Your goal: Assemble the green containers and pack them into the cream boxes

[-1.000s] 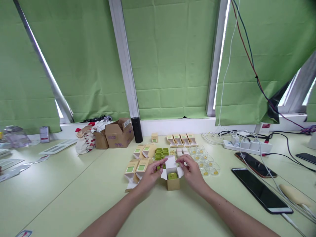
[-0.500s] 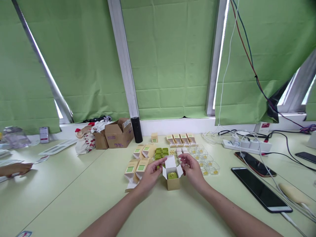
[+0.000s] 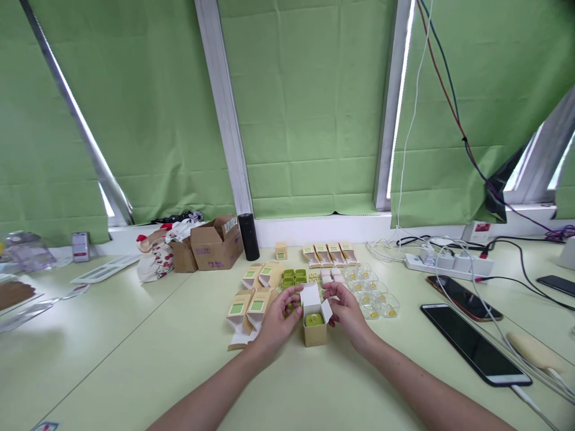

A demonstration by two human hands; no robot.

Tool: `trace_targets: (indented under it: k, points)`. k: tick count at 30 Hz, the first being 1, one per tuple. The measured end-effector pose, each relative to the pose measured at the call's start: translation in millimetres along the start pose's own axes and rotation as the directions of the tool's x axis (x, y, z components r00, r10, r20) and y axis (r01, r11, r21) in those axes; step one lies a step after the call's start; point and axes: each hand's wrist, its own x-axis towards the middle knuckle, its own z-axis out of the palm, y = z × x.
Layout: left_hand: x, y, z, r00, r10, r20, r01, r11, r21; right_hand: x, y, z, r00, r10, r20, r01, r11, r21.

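Observation:
A small kraft cardboard box (image 3: 315, 336) stands upright on the table in front of me, its white-lined lid raised at the back. Inside it sits a green piece (image 3: 313, 319) with a ring-like top. At the box's left edge, my left hand (image 3: 281, 320) is closed, its thumb against the left flap, which is mostly hidden. My right hand (image 3: 349, 314) is closed at the other side, fingers curled behind the right flap (image 3: 326, 310), which still sticks out. Behind the box are several green cups (image 3: 294, 275), pale pink-white blocks (image 3: 331, 274) and clear plastic cups (image 3: 372, 293) with yellow bits inside.
Flattened kraft boxes (image 3: 257, 306) lie left of my hands, with more boxes (image 3: 330, 254) at the back and one closed box (image 3: 281, 251). A brown carton (image 3: 218, 244) and black cylinder (image 3: 249, 237) stand behind. Rightward are phones (image 3: 476, 344) and a power strip (image 3: 449, 265). Another person's hand (image 3: 15, 295) is far left.
My left thumb has moved in against the box, and the left flap no longer sticks out. My right hand has shifted slightly left onto the right flap. The other person's hand has drawn back left.

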Motion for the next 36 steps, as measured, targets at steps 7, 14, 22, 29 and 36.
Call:
trace_targets:
  k: [7, 14, 22, 29, 36]
  points:
    - [-3.1, 3.9, 6.9, 0.999, -0.036, 0.015, 0.037, 0.998, -0.051, -2.4, 1.5, 0.9, 0.999, 0.001, 0.042, -0.002, 1.000, 0.028]
    - [-1.1, 3.9, 10.4, 0.997, -0.071, 0.033, 0.074, 0.989, -0.124, -3.2, 2.9, 1.0, 0.997, 0.003, 0.075, -0.003, 1.000, 0.009]
    - [0.8, -1.2, 11.4, 0.997, -0.057, 0.047, 0.063, 0.987, -0.149, -7.1, 0.5, 3.5, 0.996, 0.018, 0.085, -0.018, 1.000, 0.005]
    - [0.3, 0.7, 12.9, 0.997, -0.050, 0.058, 0.058, 0.987, -0.150, -8.5, -1.4, 5.2, 0.995, -0.003, 0.103, 0.002, 1.000, 0.010]
    - [-1.0, 3.7, 14.3, 0.996, -0.052, 0.072, 0.064, 0.984, -0.167, -8.5, 1.1, 4.7, 0.992, -0.015, 0.123, 0.018, 1.000, -0.025]
